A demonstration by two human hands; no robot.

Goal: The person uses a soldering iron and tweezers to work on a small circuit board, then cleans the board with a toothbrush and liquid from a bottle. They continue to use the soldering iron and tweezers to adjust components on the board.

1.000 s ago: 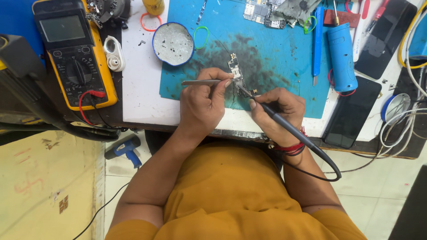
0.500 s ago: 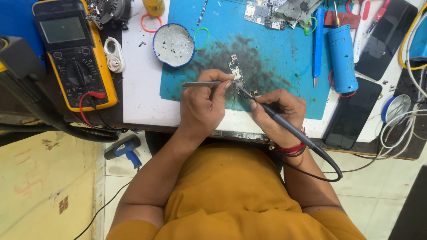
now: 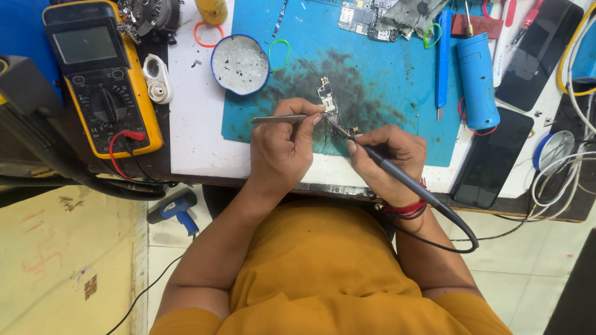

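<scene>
A yellow multimeter (image 3: pixel 102 77) lies at the worktop's (image 3: pixel 192 142) left edge (red lead plugged in). Near it sits a round blue-rimmed dish (image 3: pixel 239 64). A blue cylinder (image 3: pixel 477 80) lies well apart, rightward.

Two phones (image 3: pixel 490 158), three rubber bands (image 3: pixel 279 54)

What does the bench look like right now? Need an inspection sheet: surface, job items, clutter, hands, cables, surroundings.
Surface: white bench with a stained blue work mat.
Job's things: small circuit board on the mat; metal tweezers and corded soldering iron meet at it.
Clutter: yellow multimeter, round blue-rimmed dish, blue cylinder, dark phone, second board, coloured rubber rings.
Hands: left hand grips the tweezers; right hand holds the iron like a pen.
Cables: iron's black cord loops off the bench edge; white and yellow wires at right.
Surroundings: blue glue gun on the floor below.
</scene>
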